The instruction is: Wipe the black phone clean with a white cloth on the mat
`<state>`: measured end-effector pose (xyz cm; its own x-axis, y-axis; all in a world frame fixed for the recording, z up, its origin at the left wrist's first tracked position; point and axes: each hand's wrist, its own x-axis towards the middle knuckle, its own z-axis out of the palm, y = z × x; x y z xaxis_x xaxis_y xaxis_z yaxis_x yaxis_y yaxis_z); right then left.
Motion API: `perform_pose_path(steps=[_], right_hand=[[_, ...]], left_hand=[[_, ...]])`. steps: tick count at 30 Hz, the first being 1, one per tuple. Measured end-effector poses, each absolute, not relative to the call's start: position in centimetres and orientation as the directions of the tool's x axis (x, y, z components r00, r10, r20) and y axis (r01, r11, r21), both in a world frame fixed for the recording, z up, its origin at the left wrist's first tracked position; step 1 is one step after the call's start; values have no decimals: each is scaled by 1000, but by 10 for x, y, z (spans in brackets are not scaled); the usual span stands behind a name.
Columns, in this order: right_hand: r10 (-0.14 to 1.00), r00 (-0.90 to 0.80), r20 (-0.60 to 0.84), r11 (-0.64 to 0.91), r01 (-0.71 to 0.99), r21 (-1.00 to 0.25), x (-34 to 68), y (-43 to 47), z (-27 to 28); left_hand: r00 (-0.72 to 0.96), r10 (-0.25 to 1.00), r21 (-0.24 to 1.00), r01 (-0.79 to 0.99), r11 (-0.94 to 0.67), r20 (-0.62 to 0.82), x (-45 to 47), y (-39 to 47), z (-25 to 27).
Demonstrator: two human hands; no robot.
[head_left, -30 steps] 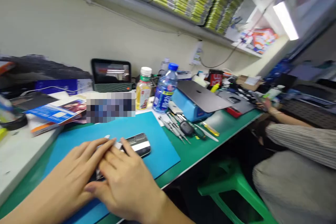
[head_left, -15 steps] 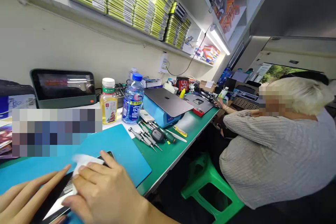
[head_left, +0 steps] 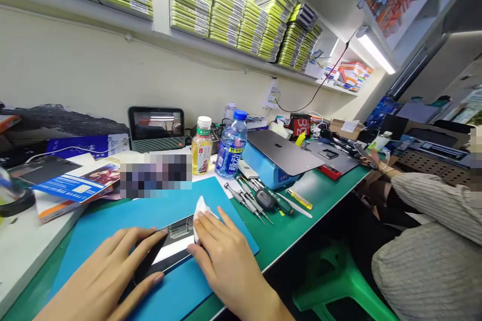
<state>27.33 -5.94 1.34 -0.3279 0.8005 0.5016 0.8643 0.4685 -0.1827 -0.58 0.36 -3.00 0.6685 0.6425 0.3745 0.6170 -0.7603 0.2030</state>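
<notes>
A glossy black phone [head_left: 173, 247] lies face up on the blue mat [head_left: 96, 228], with a bright light strip and ridged pattern reflected in its screen. My left hand [head_left: 101, 273] holds its left end, thumb along the near edge and fingers at the far edge. Pressed to the right part of the screen is a white tissue [head_left: 201, 209], under the fingers of my right hand [head_left: 228, 253]. The phone's right end is hidden beneath that hand.
Several screwdrivers [head_left: 246, 200] lie right of the mat, before a blue-capped bottle [head_left: 231, 145] and a juice bottle [head_left: 202, 148]. A laptop [head_left: 284, 150] rests on a blue box. At right, a person in a grey sweater [head_left: 429, 256] sits near a green stool [head_left: 339, 281].
My view has swung left, so the bench things appear farther right. My hands stay at the phone, and the right hand still presses the tissue on its screen.
</notes>
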Motion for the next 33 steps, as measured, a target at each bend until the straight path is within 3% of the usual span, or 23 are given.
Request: perform_pose_path(steps=[6,15,22,33], right_hand=[[798,-388,460,501,852,-151,287,-88,22],[823,-361,437,471,865,-172,278,-45,23],[814,-379,440,467,878,-109,289,-81,22],[815,-386,433,479,869,-127,280,-45,25]], left_hand=[[667,632,219,600,-770,394,0,-4,-6],[656,693,321,615,-720,300,4,-7,7],[656,697,312,623,-717,290,4,-9,10],[658,706,341,621,-706,263,8,-10,17]])
